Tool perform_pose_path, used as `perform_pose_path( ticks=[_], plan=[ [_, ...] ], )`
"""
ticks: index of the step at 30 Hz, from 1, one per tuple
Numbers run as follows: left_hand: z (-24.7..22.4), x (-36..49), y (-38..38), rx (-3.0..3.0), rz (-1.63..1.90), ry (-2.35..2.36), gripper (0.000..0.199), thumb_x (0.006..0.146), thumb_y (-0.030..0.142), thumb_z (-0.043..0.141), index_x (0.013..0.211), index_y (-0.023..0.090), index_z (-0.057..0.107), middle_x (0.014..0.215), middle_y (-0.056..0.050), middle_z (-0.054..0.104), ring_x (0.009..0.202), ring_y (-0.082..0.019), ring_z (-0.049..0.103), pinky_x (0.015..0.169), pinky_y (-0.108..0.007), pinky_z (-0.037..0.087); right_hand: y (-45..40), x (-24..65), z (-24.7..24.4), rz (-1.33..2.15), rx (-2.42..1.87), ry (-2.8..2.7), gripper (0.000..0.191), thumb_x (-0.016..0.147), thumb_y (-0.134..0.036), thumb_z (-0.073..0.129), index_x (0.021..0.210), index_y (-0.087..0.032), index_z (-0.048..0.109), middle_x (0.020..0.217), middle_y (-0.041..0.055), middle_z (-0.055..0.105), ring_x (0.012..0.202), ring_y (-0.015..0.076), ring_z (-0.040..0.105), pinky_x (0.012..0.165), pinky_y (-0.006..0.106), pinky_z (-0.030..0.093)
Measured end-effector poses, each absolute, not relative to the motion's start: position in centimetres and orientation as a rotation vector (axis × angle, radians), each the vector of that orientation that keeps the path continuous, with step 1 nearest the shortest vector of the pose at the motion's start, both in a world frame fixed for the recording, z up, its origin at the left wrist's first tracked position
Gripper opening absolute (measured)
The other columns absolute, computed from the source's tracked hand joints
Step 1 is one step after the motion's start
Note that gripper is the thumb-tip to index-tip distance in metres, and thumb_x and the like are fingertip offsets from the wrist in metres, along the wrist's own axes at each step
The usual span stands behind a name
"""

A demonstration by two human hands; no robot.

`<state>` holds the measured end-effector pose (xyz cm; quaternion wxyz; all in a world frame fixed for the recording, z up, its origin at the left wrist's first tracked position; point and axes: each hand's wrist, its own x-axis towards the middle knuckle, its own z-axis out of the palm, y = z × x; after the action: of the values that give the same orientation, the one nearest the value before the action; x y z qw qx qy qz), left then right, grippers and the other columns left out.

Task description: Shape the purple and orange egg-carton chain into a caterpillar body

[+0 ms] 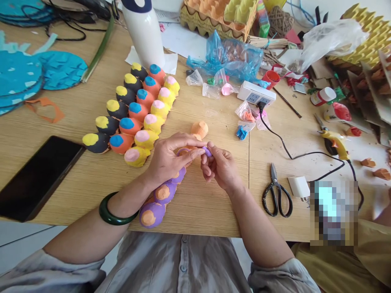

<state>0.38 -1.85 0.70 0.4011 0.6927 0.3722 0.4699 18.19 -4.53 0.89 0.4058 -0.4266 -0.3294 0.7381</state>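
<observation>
A small lump of purple clay (pixel 207 151) is pinched between the thumb and fingers of my right hand (pixel 222 165). My left hand (pixel 171 156), palm down, reaches across a strip of egg-carton cups (pixel 165 192), its thumb and fingertips closing on the same lump from the left. The strip's near cups are coated purple with orange tops. Its far end cup (pixel 200 129) is plain orange; my left hand hides the middle. To the left lie three finished-looking strips side by side: black cups with yellow tops (pixel 106 125), orange with blue (pixel 127 127), yellow with pink (pixel 147 138).
Black-handled scissors (pixel 276 191), a white charger (pixel 298 187) and a yellow glue gun (pixel 334 143) lie right. A power strip (pixel 256 94) with its cable, clay bags (pixel 245 118) and egg trays (pixel 220 16) are farther back. A phone (pixel 42 175) and a white bottle (pixel 145 32) stand left.
</observation>
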Motion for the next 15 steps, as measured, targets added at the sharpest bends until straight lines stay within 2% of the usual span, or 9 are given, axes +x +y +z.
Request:
perform_pose_path(
  ticks=[3, 5, 7, 10, 12, 15],
  plan=[
    [0.81, 0.34, -1.79, 1.816, 1.235, 0.948, 0.007, 0.098, 0.038, 0.078, 0.093, 0.041, 0.082, 0.092, 0.003, 0.084, 0.095, -0.027, 0.078, 0.090, -0.054, 0.065, -4.46, 18.21, 0.75, 1.899, -1.072, -0.843, 0.065, 0.088, -0.081, 0.069, 0.066, -0.021, 0.061, 0.043, -0.0064, 0.053, 0.032, 0.0072, 0.041, 0.034, 0.020, 0.042],
    [0.91, 0.33, -1.79, 1.815, 1.265, 0.959, 0.008, 0.098, 0.038, 0.078, 0.091, 0.041, 0.081, 0.092, 0.002, 0.083, 0.092, -0.027, 0.078, 0.089, -0.055, 0.065, -4.40, 18.16, 0.62, 1.893, -1.043, -0.845, 0.065, 0.088, -0.082, 0.069, 0.067, -0.020, 0.063, 0.047, -0.0047, 0.057, 0.035, 0.0078, 0.045, 0.037, 0.021, 0.048],
    [0.97, 0.33, -1.78, 1.788, 1.278, 0.985, 0.007, 0.098, 0.041, 0.078, 0.091, 0.041, 0.081, 0.093, 0.001, 0.083, 0.092, -0.028, 0.078, 0.089, -0.056, 0.065, -4.35, 18.10, 0.53, 1.834, -0.996, -0.851, 0.062, 0.086, -0.080, 0.073, 0.074, -0.019, 0.068, 0.057, -0.0017, 0.066, 0.044, 0.0097, 0.054, 0.043, 0.023, 0.056],
    [1.03, 0.38, -1.79, 1.777, 1.254, 0.991, 0.010, 0.098, 0.047, 0.078, 0.091, 0.041, 0.081, 0.093, 0.000, 0.083, 0.093, -0.029, 0.078, 0.090, -0.057, 0.065, -4.35, 18.14, 0.57, 1.737, -0.942, -0.869, 0.050, 0.082, -0.067, 0.086, 0.085, -0.019, 0.072, 0.075, -0.0003, 0.072, 0.059, 0.0112, 0.062, 0.052, 0.024, 0.063],
    [1.10, 0.41, -1.82, 1.758, 1.234, 0.995, 0.009, 0.099, 0.048, 0.076, 0.097, 0.042, 0.083, 0.097, 0.000, 0.083, 0.096, -0.028, 0.077, 0.091, -0.056, 0.065, -4.39, 18.25, 0.62, 1.721, -0.934, -0.866, 0.045, 0.083, -0.061, 0.089, 0.086, -0.020, 0.072, 0.075, -0.0018, 0.070, 0.061, 0.0101, 0.061, 0.053, 0.023, 0.062],
    [1.13, 0.46, -1.85, 1.689, 1.208, 1.014, 0.016, 0.101, 0.048, 0.075, 0.113, 0.044, 0.083, 0.105, -0.001, 0.082, 0.098, -0.027, 0.076, 0.091, -0.053, 0.065, -4.43, 18.38, 0.60, 1.736, -0.928, -0.841, 0.044, 0.087, -0.061, 0.086, 0.084, -0.020, 0.071, 0.069, -0.0038, 0.066, 0.055, 0.0085, 0.055, 0.053, 0.023, 0.061]
  ],
)
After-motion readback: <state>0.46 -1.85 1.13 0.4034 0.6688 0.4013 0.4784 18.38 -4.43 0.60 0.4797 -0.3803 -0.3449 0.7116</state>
